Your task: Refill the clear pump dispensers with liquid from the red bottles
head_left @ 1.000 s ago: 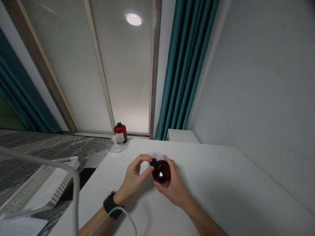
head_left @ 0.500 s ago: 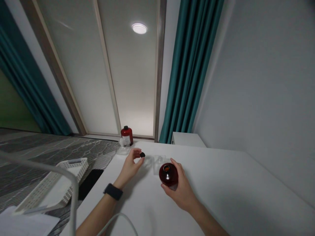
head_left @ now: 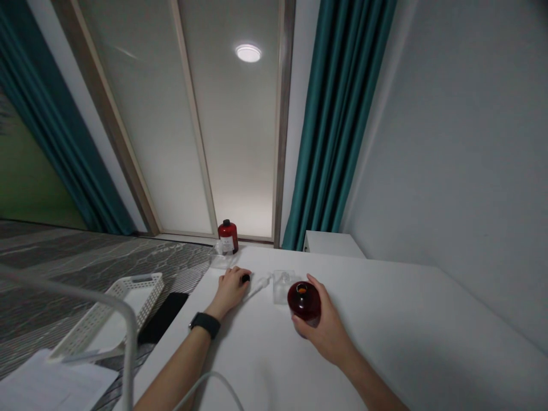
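Note:
My right hand [head_left: 327, 328] is wrapped round the side of a dark red glass bottle [head_left: 305, 302], which stands uncapped with its round mouth facing up. Between the fingers of my left hand [head_left: 233, 288] is a small black bottle cap [head_left: 245, 278], held low at the white table. A clear plastic piece [head_left: 282, 288] lies just left of the bottle. From it a pale, thin strip [head_left: 259, 285], too blurred to name, runs toward my left fingers.
At the table's far left corner stands a second red bottle [head_left: 228, 237] with a black cap, beside clear plastic packaging [head_left: 220, 260]. A white basket [head_left: 77, 331], a black flat object [head_left: 165, 317] and papers [head_left: 55, 379] are lower left. A white tube [head_left: 128, 354] crosses the foreground.
My left hand has come down to the table with the black cap, its palm turned downward. The view has shifted slightly; my right hand still grips the red bottle.

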Available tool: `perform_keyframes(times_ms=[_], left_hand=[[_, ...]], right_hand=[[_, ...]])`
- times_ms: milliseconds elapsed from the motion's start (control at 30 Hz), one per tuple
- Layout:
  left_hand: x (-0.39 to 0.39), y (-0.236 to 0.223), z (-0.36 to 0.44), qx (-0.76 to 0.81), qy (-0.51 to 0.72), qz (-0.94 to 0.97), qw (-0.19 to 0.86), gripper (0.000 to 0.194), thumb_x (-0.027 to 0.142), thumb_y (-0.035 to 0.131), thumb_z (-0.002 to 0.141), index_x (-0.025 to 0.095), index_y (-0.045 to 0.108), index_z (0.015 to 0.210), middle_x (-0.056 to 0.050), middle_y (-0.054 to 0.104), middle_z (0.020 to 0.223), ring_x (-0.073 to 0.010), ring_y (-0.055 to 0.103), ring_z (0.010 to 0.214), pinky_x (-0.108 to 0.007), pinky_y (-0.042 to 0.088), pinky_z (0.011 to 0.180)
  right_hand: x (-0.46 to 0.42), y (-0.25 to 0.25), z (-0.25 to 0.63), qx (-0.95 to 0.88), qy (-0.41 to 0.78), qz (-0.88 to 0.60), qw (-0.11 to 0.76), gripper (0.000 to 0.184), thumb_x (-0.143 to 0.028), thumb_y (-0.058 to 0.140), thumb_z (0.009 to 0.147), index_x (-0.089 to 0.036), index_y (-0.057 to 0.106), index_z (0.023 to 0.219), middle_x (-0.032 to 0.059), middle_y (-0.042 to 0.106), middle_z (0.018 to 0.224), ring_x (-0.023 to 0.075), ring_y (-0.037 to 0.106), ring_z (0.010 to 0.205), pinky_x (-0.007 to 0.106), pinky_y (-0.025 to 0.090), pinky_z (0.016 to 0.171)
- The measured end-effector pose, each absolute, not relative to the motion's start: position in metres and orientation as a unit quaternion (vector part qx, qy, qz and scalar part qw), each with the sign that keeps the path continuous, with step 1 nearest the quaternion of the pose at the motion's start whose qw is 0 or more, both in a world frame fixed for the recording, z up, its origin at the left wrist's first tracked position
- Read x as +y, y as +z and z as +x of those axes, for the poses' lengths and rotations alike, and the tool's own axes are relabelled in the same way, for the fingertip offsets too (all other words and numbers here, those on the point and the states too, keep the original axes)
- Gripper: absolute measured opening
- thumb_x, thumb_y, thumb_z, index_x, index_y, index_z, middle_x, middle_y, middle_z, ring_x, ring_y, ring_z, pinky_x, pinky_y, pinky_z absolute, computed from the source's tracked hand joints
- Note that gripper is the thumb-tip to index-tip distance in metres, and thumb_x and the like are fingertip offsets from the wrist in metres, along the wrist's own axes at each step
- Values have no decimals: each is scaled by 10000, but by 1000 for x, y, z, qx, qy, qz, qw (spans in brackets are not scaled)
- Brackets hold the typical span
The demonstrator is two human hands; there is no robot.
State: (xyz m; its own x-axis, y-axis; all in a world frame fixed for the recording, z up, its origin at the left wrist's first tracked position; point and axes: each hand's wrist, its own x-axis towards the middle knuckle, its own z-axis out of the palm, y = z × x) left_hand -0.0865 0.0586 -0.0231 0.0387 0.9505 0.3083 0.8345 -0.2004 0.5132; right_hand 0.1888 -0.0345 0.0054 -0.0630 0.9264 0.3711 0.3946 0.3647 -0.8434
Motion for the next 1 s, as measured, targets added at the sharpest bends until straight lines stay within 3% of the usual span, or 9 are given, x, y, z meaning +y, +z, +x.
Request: perform_keyframes(times_ms=[233,400,567,733,1000], left_hand=[[56,-16,-83,621,304,717,94,331,246,598,858,183,652,1179,-124,693,1097,-325,589,1099,-487,441,956],[37,4,-60,506,382,767,103,416,330,497,966,206,532,1362,-124,574,1355,-273,499,1290,-472,382,1116],[17,5,-31,411,382,819,122,532,334,585,933,254,453,1443,-123,457,1489,-299,426,1374,-521,364,1150],[19,-9,-23,411,347,835,117,566,299,624,903,246,442,1436,-133,391,1541,-317,406,1395,-533,372,1151],[19,-12,-22,418,353,824,145,494,303,674,870,223,485,1319,-148,486,1457,-315,450,1368,-534,391,1133]], right_hand=[[-30,1,192,-664,289,-496,480,785,-276,708,740,-232,352,1439,124,488,1428,298,497,1312,513,364,1138],[-28,0,195,-668,282,-491,483,732,-268,706,749,-222,366,1396,124,518,1385,282,537,1265,477,403,1115],[-27,1,197,-666,284,-477,498,692,-247,682,750,-207,348,1355,129,523,1340,268,563,1217,458,423,1093],[-23,6,204,-682,311,-438,497,625,-252,644,765,-215,348,1314,118,513,1293,253,562,1183,436,441,1066],[-14,5,224,-726,272,-389,497,594,-335,582,832,-218,380,1378,124,453,1327,295,467,1275,472,376,1115]])
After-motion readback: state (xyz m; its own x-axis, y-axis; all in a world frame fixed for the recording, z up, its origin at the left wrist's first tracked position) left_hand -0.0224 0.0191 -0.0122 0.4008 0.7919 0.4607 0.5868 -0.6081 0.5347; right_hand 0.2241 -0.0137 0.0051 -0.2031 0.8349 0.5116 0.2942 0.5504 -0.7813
